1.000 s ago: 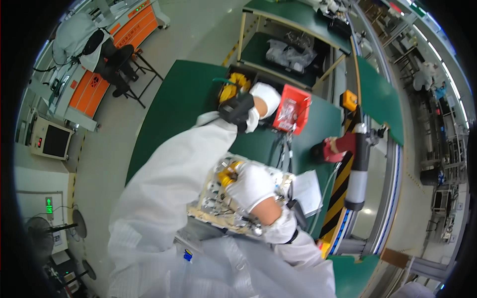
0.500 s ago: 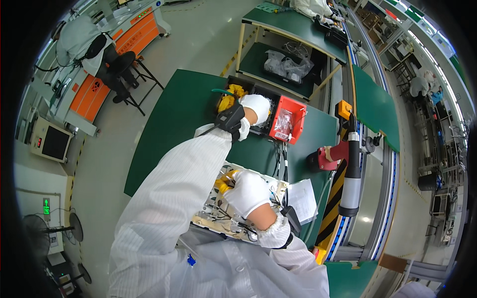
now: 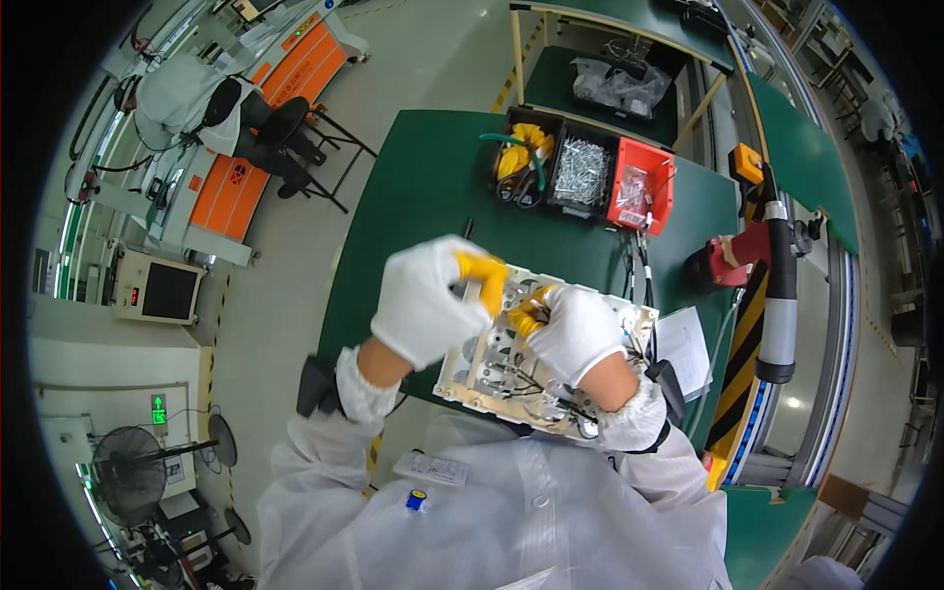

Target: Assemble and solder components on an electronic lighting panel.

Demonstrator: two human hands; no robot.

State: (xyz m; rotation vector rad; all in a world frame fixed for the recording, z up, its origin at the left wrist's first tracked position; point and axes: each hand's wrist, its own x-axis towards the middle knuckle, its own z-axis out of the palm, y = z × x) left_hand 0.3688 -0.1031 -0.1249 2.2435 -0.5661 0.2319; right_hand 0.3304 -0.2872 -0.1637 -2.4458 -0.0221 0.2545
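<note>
Left hand curls loosely near the cream frame.

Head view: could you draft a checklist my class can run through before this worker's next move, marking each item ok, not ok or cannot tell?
1. Gloves worn: ok; the left hand and right hand both wear white gloves with yellow fingertips.
2. Cream frame on the green table: ok.
3. Hands clear of the frame: not ok; the right hand is over it.
4. Left fingertips free of small parts: cannot tell; nothing distinct shows between them.
5. Small metal parts in stock: ok; plenty in the middle bin.
6. Paper sheet readable: cannot tell; its print is too small.
</note>
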